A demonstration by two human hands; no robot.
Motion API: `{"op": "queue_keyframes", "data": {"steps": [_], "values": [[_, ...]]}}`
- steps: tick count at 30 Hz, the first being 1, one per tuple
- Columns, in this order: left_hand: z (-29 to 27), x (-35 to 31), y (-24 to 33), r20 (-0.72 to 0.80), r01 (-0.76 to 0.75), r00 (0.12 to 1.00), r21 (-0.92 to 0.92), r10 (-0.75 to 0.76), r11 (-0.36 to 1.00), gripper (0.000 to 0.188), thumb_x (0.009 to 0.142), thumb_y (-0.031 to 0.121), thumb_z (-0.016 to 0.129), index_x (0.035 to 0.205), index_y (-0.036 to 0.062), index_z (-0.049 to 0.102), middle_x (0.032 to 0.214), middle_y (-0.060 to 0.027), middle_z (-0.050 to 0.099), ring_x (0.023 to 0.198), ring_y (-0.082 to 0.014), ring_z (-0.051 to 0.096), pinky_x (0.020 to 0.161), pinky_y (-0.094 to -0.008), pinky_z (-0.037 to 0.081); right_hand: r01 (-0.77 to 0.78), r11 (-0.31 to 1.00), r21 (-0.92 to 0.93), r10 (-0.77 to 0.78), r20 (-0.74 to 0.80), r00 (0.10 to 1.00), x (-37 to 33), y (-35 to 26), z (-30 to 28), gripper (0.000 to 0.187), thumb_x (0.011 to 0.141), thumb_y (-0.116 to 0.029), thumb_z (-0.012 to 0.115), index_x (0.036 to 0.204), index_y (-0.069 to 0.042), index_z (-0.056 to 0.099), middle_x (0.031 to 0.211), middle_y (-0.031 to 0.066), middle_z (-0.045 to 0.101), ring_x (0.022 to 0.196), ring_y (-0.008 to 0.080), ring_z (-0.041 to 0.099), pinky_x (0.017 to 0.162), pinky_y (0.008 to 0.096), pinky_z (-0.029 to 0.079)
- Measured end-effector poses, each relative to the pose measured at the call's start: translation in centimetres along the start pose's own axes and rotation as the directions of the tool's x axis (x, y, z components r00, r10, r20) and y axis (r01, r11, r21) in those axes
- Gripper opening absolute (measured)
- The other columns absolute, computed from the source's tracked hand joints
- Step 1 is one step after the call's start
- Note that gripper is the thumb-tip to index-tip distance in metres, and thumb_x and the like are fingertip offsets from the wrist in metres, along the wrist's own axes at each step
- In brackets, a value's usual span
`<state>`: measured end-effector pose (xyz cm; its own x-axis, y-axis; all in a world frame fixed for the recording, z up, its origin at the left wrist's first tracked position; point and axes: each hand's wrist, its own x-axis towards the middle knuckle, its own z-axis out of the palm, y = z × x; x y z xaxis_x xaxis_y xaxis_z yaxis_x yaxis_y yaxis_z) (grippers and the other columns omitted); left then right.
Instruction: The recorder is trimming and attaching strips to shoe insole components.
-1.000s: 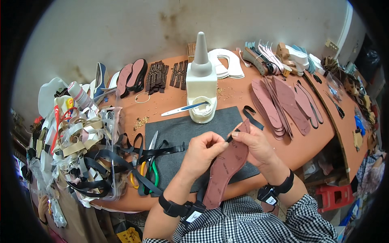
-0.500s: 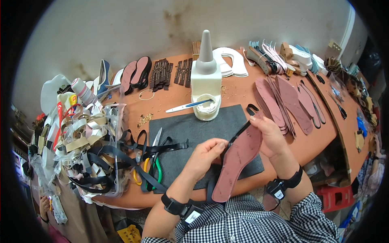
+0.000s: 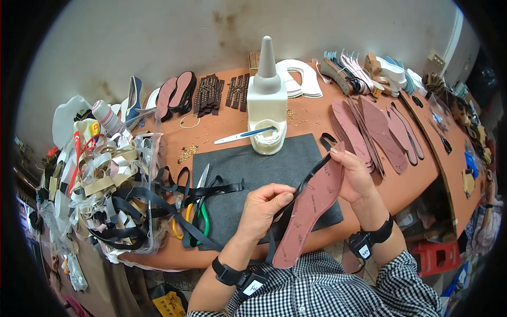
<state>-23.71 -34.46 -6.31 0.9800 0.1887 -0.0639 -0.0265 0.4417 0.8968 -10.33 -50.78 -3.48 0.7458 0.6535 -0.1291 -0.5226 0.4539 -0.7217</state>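
Observation:
A dusty-pink shoe insole (image 3: 312,208) hangs tilted in front of me, its top end up and its other end near my shirt. My right hand (image 3: 355,177) pinches its top end between thumb and fingers. Along the insole's left edge runs a narrow black strip (image 3: 312,178), with a loose loop above the top end. My left hand (image 3: 266,207) is closed, thumb and forefinger pinching this strip beside the insole's middle. The strip's lower part passes behind the insole. Below both hands lies a dark grey mat (image 3: 232,165).
Scissors (image 3: 203,185) with green and yellow handles lie left on the mat. Beyond stands a white glue pot (image 3: 269,143) with a brush (image 3: 245,136) across it. A clear bin (image 3: 158,211) of strap scraps is at left, stacked pink insoles (image 3: 377,132) at right.
My left hand has turned slightly, its thumb now flatter along the strip. The strip is pulled straighter against the insole's edge, and the insole's lower end has shifted slightly left.

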Motion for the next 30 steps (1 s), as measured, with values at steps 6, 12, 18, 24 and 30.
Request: {"op": "queue_keyframes", "data": {"steps": [6, 12, 18, 24, 30], "values": [[0.6, -0.3, -0.2, -0.012, -0.156, 0.986, 0.29, 0.166, 0.944, 0.016, 0.079, 0.007, 0.064, 0.091, -0.0022, 0.065, 0.075, -0.0017, 0.059, 0.069, -0.0076, 0.054, 0.064, -0.0182, 0.044, 0.102, 0.994, -0.038, -0.106, -0.095, 0.99, 0.0, 0.0, 0.1, 0.006, 0.086, -0.008, 0.052, 0.087, -0.003, 0.055, 0.082, 0.0033, 0.059, 0.071, 0.0104, 0.058, 0.065, 0.0245, 0.048], [0.4, -0.4, -0.2, 0.015, -0.205, 0.975, 0.43, 0.22, 0.88, 0.014, 0.078, 0.006, 0.065, 0.088, -0.0034, 0.065, 0.074, -0.0029, 0.058, 0.067, -0.0074, 0.052, 0.06, -0.0191, 0.043, 0.095, 0.993, -0.069, -0.103, -0.133, 0.986, -0.1, -0.2, 0.2, 0.008, 0.085, -0.008, 0.053, 0.091, -0.004, 0.055, 0.083, 0.001, 0.058, 0.075, 0.0093, 0.056, 0.069, 0.0239, 0.047], [0.8, -0.4, 0.1, 0.032, -0.208, 0.973, 0.568, 0.23, 0.797, 0.011, 0.076, 0.004, 0.065, 0.084, -0.003, 0.065, 0.072, -0.0038, 0.057, 0.065, -0.0073, 0.051, 0.057, -0.0193, 0.04, 0.147, 0.985, -0.089, -0.157, -0.119, 0.98, -0.3, 0.2, 0.7, 0.011, 0.086, -0.009, 0.052, 0.095, -0.004, 0.055, 0.086, -0.0002, 0.058, 0.078, 0.0079, 0.055, 0.071, 0.0227, 0.045], [0.9, -0.7, 1.2, 0.03, -0.118, 0.992, 0.49, 0.119, 0.864, 0.011, 0.077, 0.006, 0.065, 0.081, -0.0037, 0.065, 0.071, -0.0024, 0.056, 0.064, -0.007, 0.05, 0.057, -0.0193, 0.04, 0.191, 0.976, -0.105, -0.201, -0.099, 0.975, -0.2, 0.1, 0.3, 0.011, 0.086, -0.009, 0.052, 0.095, -0.003, 0.054, 0.086, 0.0, 0.057, 0.077, 0.0078, 0.054, 0.072, 0.0222, 0.045], [0.6, -0.4, 1.3, 0.004, -0.086, 0.995, 0.553, 0.101, 0.829, 0.012, 0.078, 0.007, 0.064, 0.08, -0.0047, 0.064, 0.072, -0.0014, 0.056, 0.066, -0.0065, 0.05, 0.059, -0.0188, 0.04, 0.224, 0.97, -0.093, -0.235, -0.124, 0.964, -0.1, 0.7, 0.9, 0.01, 0.086, -0.009, 0.052, 0.095, -0.003, 0.053, 0.084, 0.0012, 0.057, 0.074, 0.0084, 0.055, 0.069, 0.0224, 0.046]]}}
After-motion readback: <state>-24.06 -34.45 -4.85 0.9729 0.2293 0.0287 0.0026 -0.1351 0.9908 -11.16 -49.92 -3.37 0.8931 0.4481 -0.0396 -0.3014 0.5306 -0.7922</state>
